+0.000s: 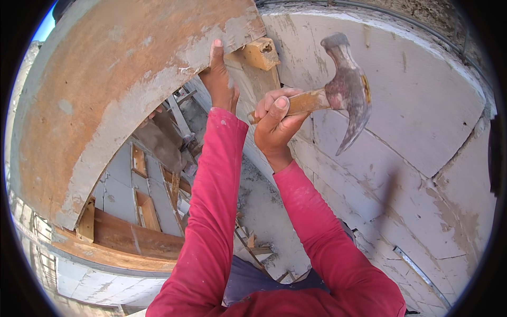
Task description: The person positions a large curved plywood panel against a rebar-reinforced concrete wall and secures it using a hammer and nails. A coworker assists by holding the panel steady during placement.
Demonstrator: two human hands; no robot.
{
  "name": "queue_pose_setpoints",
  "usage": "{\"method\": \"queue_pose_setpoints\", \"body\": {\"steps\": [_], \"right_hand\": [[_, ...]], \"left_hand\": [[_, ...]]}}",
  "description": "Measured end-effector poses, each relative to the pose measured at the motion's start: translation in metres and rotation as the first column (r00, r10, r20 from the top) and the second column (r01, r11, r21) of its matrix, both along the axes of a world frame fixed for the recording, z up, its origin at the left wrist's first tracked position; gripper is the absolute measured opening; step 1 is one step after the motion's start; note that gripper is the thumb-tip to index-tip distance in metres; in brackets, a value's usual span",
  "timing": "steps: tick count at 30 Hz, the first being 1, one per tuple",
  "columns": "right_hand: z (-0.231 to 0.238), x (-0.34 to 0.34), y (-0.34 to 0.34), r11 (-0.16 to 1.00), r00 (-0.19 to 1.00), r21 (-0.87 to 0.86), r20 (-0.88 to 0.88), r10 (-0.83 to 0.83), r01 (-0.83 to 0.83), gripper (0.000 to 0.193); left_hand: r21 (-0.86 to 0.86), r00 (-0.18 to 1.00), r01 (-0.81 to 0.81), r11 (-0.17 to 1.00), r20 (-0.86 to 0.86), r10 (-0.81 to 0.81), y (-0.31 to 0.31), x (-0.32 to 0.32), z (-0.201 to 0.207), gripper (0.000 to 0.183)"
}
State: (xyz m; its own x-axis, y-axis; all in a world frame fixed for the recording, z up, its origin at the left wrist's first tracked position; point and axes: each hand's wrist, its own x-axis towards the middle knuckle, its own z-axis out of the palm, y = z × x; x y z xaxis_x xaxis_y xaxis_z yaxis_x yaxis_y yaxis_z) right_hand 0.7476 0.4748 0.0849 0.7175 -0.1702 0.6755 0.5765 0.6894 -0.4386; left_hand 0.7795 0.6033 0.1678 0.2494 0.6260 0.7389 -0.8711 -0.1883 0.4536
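My left hand [221,87] grips the lower right edge of a large plywood panel [100,68], its thumb up on the brown, cement-smeared face and its other fingers hidden behind the edge. Just to the right, my right hand [277,124] is closed around the wooden handle of a claw hammer [346,84]. The hammer is raised in front of the wall, its grey, worn head pointing right. Close beyond my left hand, a short timber block [260,54] sticks out from under the panel, against the wall.
A pale block wall [422,95] with mortar joints runs along the right. A metal strip [422,277] lies at lower right. Below the panel are timber framing [148,211] and scattered wood scraps [259,251]. What looks like another person's hand [153,113] shows under the panel.
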Motion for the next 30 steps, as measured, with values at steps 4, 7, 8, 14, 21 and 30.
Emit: {"method": "queue_pose_setpoints", "body": {"steps": [4, 7, 8, 14, 21, 30], "right_hand": [[0.01, 0.001, -0.003, 0.86, 0.974, -0.462, 0.048, -0.221, 0.217, 0.03], [0.012, -0.007, -0.005, 0.994, 0.995, -0.024, 0.005, -0.104, 0.104, 0.029], [0.011, -0.012, -0.006, 0.985, 0.996, 0.164, 0.07, 0.048, -0.059, 0.029], [0.01, -0.01, 0.003, 0.945, 0.995, -0.326, -0.075, -0.06, 0.032, 0.03], [0.008, -0.006, 0.004, 0.826, 0.982, -0.534, 0.039, -0.186, 0.178, 0.028], [0.006, -0.004, 0.008, 0.924, 0.993, -0.374, -0.058, -0.101, 0.072, 0.03]], "left_hand": [[-0.047, 0.999, -0.04, 0.998, -0.021, 0.039, 0.001, 0.0, 0.0, 0.079], [-0.015, 0.999, -0.035, 0.999, 0.021, 0.035, 0.003, 0.002, 0.0, 0.078], [-0.028, 1.0, 0.0, 1.0, 0.004, 0.001, 0.006, 0.002, 0.001, 0.078], [-0.049, 0.999, 0.039, 0.998, -0.024, -0.04, 0.009, 0.004, 0.0, 0.078], [-0.089, 0.992, 0.063, 0.994, -0.108, -0.073, 0.004, -0.003, -0.007, 0.078], [-0.055, 0.999, 0.019, 0.998, -0.035, -0.021, 0.004, 0.003, 0.001, 0.077]]}}
